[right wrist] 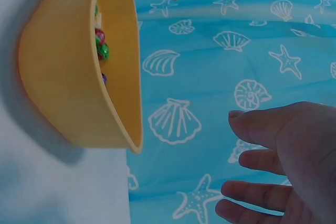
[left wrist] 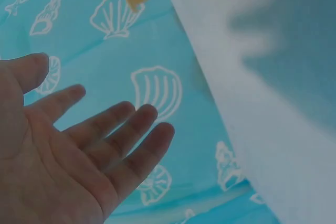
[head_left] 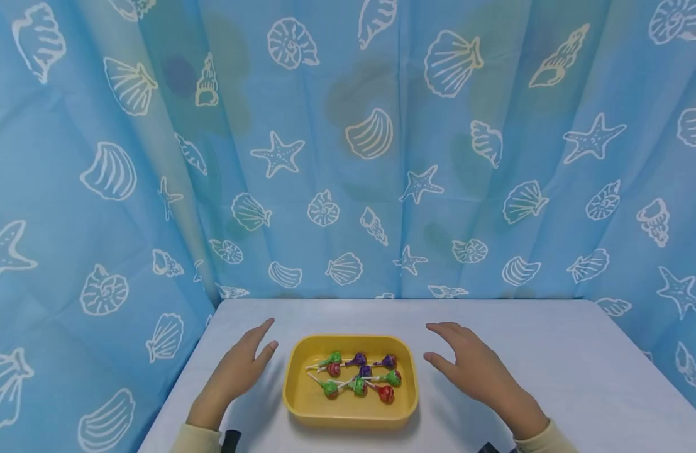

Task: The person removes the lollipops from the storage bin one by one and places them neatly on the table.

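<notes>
A yellow, smooth-sided rectangular tray with rounded corners (head_left: 350,423) stands upright on a white-covered bench (head_left: 585,377), between the person's two hands. In it lies a loose cluster of round lollipops in shiny green, purple and red wrappers (head_left: 359,387), their thin white sticks pointing different ways and some crossing one another. The lollipops sit mostly toward the middle and right of the tray floor.

The left hand (head_left: 238,370) is held just beside the tray's left side, apart from it, with its fingers spread and the thumb standing away from them; nothing is in its grasp. The right hand (head_left: 476,366) is near the tray's right side, likewise apart from it, its fingers extended with a slight bend, the thumb separate and the palm holding nothing.

Cream-coloured sleeves (head_left: 196,439) cover both forearms, and a small black object (head_left: 231,440) shows by the left wrist. Behind the bench and along its left side hangs a light-blue fabric curtain (head_left: 325,239) printed with white outlines of shells and starfish.
</notes>
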A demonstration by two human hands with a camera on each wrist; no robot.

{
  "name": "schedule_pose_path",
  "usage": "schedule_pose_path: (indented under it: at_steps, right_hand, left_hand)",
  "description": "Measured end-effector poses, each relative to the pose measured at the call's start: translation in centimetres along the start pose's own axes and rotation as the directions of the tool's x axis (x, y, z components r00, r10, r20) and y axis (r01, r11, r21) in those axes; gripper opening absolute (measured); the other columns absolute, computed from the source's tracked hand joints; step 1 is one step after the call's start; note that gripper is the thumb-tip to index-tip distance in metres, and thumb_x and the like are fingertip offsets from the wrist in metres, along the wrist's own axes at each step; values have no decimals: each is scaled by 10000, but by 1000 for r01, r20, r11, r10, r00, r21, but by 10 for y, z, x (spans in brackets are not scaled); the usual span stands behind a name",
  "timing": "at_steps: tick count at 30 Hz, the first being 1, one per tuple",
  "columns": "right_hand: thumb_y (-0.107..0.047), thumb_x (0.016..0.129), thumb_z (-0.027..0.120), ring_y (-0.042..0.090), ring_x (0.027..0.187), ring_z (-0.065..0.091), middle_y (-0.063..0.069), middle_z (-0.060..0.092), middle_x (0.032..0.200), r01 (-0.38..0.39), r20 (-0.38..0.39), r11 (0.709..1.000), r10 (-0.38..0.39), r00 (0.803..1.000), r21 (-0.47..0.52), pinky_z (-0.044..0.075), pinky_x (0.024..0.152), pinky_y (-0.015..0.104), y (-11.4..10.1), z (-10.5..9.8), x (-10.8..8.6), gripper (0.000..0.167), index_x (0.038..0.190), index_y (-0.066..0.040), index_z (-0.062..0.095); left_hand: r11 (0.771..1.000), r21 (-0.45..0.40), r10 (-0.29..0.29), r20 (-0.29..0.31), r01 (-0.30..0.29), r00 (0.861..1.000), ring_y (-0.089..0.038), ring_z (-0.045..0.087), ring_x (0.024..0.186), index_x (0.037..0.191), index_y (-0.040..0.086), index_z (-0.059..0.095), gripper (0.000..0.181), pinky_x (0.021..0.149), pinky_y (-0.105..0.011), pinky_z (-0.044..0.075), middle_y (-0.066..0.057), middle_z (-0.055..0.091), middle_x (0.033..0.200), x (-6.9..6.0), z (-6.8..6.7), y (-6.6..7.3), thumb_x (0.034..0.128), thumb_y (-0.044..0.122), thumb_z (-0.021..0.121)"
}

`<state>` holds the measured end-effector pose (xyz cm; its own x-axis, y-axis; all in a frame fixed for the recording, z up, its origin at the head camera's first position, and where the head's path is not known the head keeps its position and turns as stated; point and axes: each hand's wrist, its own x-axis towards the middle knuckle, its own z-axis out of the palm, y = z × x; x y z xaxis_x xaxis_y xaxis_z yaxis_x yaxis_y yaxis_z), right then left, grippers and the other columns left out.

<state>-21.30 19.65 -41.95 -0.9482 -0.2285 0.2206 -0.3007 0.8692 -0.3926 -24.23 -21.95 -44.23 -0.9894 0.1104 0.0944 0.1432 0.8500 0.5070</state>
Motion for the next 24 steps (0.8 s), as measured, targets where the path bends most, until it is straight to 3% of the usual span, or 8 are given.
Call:
schedule_pose_path:
  at_steps: [9,16,24]
  right_hand:
    - [-333,945,728,371,1281,548,126,608,1372,-1,30,1000,0,1000,13,479,1006,597,-8,12,0,516,1400,-126,600]
    - [-328,925,757,307,1217,602,80,635,1340,-1,72,999,-2,997,46,519,979,546,-15,23,0,519,1386,-138,615]
    - [-283,906,783,235,1087,653,32,667,1269,3,80,997,-9,997,81,564,914,482,-22,35,0,486,1345,-126,646]
  left_hand:
    - [994,-104,-23,27,25,999,-394,573,1236,1553,129,424,555,992,-603,486,-194,498,1495,-1,14,-5,1065,377,511]
    - [984,-164,-56,64,66,996,-374,601,1184,1545,131,434,553,936,-573,531,-215,540,1435,-6,24,-8,1065,397,504]
    - [973,-215,-74,74,88,995,-429,579,1226,1556,137,415,550,963,-597,508,-229,531,1443,-8,37,-12,1069,378,499]
